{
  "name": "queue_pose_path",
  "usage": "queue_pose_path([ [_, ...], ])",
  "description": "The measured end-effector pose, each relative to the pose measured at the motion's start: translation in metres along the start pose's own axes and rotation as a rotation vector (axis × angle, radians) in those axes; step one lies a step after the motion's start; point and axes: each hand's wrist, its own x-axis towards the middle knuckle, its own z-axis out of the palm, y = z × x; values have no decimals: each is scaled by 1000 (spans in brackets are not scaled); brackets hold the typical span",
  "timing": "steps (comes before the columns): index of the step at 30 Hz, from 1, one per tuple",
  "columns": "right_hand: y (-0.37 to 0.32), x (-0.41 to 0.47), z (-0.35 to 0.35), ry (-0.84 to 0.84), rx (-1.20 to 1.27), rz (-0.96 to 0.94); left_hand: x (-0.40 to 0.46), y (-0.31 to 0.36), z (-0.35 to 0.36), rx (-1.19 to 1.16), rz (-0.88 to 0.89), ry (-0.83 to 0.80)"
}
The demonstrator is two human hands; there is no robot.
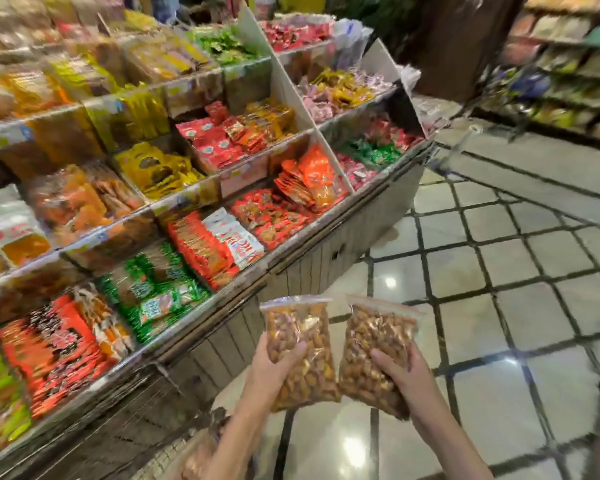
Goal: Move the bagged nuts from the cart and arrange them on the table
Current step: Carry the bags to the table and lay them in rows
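The fingers (293, 351) of the left hand (274, 370) are curled round the lower part of a left bag (300, 344) of nuts, thumb laid across its front, so the bag is gripped firmly. The right hand (407, 374) is closed in the same way on a right bag (374, 358), its thumb pressed over the front. Both clear bags are held upright and side by side, their lower corners touching or nearly so.

Taken from the display table (326, 244), the two bags are held in the air just off its front edge, near its lower tier, over the tiled floor (499, 306). Neither bag is resting on the table.

What may be the cart (187, 452) is glimpsed at the bottom edge, below the table's front; it is too blurred for its load to be told. The task is judged to be midway: two bags are lifted and carried, but their placing and arranging on the table are not yet done, and no free slot can be made out among the packed compartments.
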Motion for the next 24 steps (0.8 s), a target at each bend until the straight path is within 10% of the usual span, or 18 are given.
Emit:
queue_pose_path([
  [24, -117, 133, -359, 706, 353, -56, 226, 120, 476, 204, -10, -667],
])
